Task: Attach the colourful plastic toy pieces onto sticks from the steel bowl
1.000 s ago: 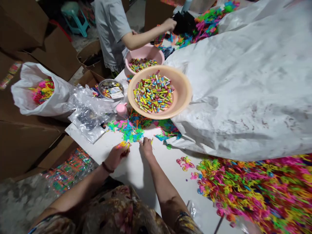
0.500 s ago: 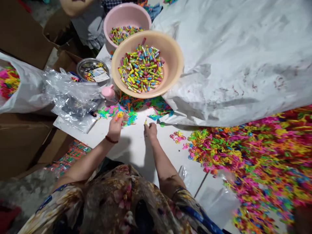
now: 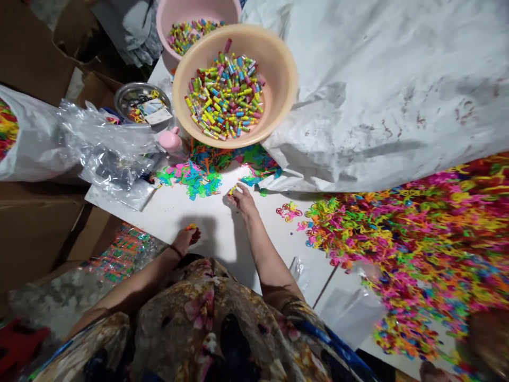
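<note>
Head view: I see the right hand (image 3: pixel 245 202) pinching a slim tube (image 3: pixel 233 190), slanted up-right; the left hand (image 3: pixel 186 237) curls round yellow-orange plastic (image 3: pixel 191 226).

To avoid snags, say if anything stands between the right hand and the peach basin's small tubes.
Before the right hand: loose plastic pieces on the table, then the basin's near rim; nothing visible covers the tubes.

The one head-worn camera looks forward and steeply down past a floral top (image 3: pixel 199 318), left hand (image 3: pixel 188 237) and right hand (image 3: pixel 243 201) small near mid-frame, pink basin (image 3: pixel 191 10) cropped above
</note>
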Motion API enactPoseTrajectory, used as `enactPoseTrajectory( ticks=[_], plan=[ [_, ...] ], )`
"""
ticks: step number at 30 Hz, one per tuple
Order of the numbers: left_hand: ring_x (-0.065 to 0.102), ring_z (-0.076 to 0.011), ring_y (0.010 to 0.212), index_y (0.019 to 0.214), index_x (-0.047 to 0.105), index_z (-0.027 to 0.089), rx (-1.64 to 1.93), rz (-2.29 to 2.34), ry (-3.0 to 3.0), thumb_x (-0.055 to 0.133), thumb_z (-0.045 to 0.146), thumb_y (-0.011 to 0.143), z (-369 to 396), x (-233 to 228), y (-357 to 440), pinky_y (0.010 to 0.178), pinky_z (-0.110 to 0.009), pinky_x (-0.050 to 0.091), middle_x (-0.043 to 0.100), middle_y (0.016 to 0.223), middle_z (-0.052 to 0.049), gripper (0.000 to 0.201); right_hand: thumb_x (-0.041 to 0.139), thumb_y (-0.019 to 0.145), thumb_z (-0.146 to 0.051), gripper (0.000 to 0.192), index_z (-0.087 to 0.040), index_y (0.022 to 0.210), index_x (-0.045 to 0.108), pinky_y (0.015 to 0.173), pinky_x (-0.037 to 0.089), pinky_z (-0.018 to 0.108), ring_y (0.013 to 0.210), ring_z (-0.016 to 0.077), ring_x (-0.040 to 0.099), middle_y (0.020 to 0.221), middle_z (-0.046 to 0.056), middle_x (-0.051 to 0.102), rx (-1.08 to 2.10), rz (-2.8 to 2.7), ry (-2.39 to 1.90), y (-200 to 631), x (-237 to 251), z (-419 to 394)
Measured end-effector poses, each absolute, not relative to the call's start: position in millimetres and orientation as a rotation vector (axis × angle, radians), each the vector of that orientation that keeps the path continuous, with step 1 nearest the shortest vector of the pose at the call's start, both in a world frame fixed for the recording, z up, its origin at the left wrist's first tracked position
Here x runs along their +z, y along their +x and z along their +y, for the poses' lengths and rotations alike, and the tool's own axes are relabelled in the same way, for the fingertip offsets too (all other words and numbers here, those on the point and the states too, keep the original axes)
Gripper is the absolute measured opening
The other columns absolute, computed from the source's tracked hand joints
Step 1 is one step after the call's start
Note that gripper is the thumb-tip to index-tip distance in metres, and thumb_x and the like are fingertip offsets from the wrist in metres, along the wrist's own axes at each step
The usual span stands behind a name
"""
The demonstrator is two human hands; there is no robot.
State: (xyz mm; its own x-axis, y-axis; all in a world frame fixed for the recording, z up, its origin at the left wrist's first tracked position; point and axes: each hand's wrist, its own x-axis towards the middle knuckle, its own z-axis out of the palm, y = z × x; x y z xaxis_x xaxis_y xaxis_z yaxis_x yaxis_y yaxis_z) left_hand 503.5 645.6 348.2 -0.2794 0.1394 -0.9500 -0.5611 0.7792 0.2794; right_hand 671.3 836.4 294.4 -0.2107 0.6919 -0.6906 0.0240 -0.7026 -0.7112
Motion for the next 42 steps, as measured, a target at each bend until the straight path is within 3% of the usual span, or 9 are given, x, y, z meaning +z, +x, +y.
enactPoseTrajectory(
  ticks=[4, 9, 15, 18, 23, 28, 33, 38, 42],
  plan=[
    [0.061, -0.0119, 0.059, 0.077, 0.063, 0.014, 0.733, 1.716, -0.341, 0.074, 0.018, 0.075, 651.2, 341.1, 494.1, 0.058, -0.022, 0.045, 0.066, 0.070, -0.003, 0.011, 0.066, 0.073, -0.036, 0.047, -0.026, 0.114, 0.047, 0.071, 0.057, 0.031, 0.074, 0.0149, 0.067, 0.083, -0.002, 0.067, 1.985, -0.930, -1.544, 677.1, 304.1, 829.9],
    [0.062, -0.0128, 0.060, 0.078, 0.064, 0.014, 0.737, 1.703, -0.364, 0.073, 0.016, 0.078, 648.5, 340.4, 488.6, 0.059, -0.022, 0.046, 0.067, 0.070, -0.004, 0.008, 0.051, 0.082, -0.032, 0.030, -0.027, 0.111, 0.045, 0.071, 0.055, 0.031, 0.071, 0.0141, 0.063, 0.081, -0.005, 0.058, 1.829, -1.285, -1.764, 663.8, 292.6, 830.0],
    [0.062, -0.0127, 0.059, 0.076, 0.063, 0.014, 0.669, 1.709, -0.405, 0.066, 0.013, 0.082, 637.9, 338.3, 486.9, 0.059, -0.022, 0.045, 0.066, 0.070, -0.005, 0.007, 0.057, 0.078, -0.017, 0.021, -0.022, 0.099, 0.054, 0.094, 0.047, 0.037, 0.099, 0.0207, 0.057, 0.114, 0.007, 0.055, 1.708, -1.707, -1.809, 626.7, 275.5, 831.2],
    [0.061, -0.0122, 0.059, 0.076, 0.061, 0.016, 0.627, 1.720, -0.390, 0.066, 0.014, 0.083, 635.5, 336.2, 484.0, 0.059, -0.021, 0.045, 0.065, 0.071, -0.004, 0.009, 0.060, 0.078, -0.014, 0.016, -0.021, 0.092, 0.056, 0.096, 0.044, 0.036, 0.101, 0.0212, 0.056, 0.120, 0.008, 0.052, 1.739, -1.746, -1.799, 619.2, 270.4, 829.8],
    [0.062, -0.0106, 0.062, 0.080, 0.060, 0.017, 0.605, 1.736, -0.371, 0.061, 0.016, 0.088, 634.9, 330.8, 477.0, 0.060, -0.019, 0.045, 0.065, 0.076, -0.004, 0.008, 0.060, 0.083, -0.022, 0.003, -0.020, 0.085, 0.058, 0.080, 0.047, 0.029, 0.087, 0.0172, 0.055, 0.097, 0.004, 0.062, 1.886, -1.526, -1.794, 625.8, 271.2, 825.1],
    [0.062, -0.0112, 0.061, 0.080, 0.061, 0.017, 0.606, 1.735, -0.396, 0.060, 0.015, 0.087, 635.6, 321.0, 475.8, 0.059, -0.019, 0.046, 0.066, 0.073, -0.003, 0.007, 0.063, 0.084, -0.035, 0.019, -0.020, 0.094, 0.062, 0.055, 0.042, 0.022, 0.060, 0.0096, 0.047, 0.087, 0.003, 0.068, 2.174, -1.132, -1.619, 638.4, 287.1, 817.3],
    [0.062, -0.0124, 0.063, 0.082, 0.063, 0.017, 0.611, 1.705, -0.404, 0.058, 0.015, 0.088, 633.7, 313.5, 479.5, 0.060, -0.020, 0.047, 0.067, 0.075, -0.003, 0.008, 0.073, 0.074, -0.037, 0.028, -0.021, 0.095, 0.064, 0.049, 0.039, 0.020, 0.059, 0.0082, 0.050, 0.094, 0.005, 0.071, 2.317, -0.811, -1.457, 650.5, 305.2, 814.2],
    [0.062, -0.0119, 0.062, 0.081, 0.061, 0.017, 0.620, 1.708, -0.418, 0.058, 0.016, 0.088, 630.3, 313.3, 482.4, 0.058, -0.020, 0.047, 0.066, 0.073, -0.003, 0.008, 0.076, 0.067, -0.037, 0.028, -0.020, 0.081, 0.059, 0.046, 0.037, 0.019, 0.055, 0.0080, 0.049, 0.074, 0.001, 0.066, 2.322, -0.710, -1.408, 651.1, 323.2, 810.8],
    [0.060, -0.0104, 0.057, 0.080, 0.059, 0.015, 0.643, 1.714, -0.428, 0.058, 0.014, 0.089, 630.6, 313.9, 484.8, 0.054, -0.019, 0.045, 0.064, 0.069, -0.003, 0.010, 0.077, 0.064, -0.041, 0.033, -0.020, 0.078, 0.056, 0.042, 0.027, 0.019, 0.046, 0.0057, 0.039, 0.064, -0.003, 0.061, 2.289, -0.799, -1.380, 645.4, 344.7, 810.7]
  ],
)
